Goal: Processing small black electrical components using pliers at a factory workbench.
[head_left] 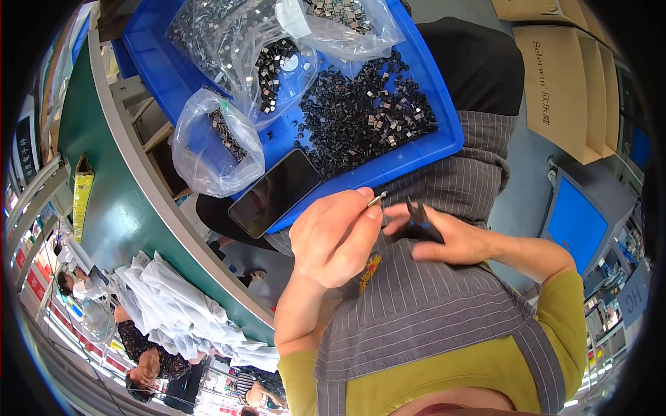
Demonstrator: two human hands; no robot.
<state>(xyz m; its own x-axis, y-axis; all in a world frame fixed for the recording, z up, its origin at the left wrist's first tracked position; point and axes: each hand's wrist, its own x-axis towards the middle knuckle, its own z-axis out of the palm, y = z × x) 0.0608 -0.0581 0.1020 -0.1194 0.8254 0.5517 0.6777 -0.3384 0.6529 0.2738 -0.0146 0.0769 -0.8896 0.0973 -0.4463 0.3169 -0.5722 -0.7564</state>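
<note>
Metal part (377,200) in left hand (334,239), dark tool (417,215) in right hand (452,240)

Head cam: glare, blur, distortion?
Head view: fisheye bends the edge of the long green tabletop, and pale glare sits on its glossy surface; also in the head view, the bare right hand looks slightly motion-blurred.

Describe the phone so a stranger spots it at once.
Start at the big blue tray. Over its near left corner, beside the left hand, lies the phone. It is the smooth dark rectangle, unlike the small loose pieces and clear bags.
</note>
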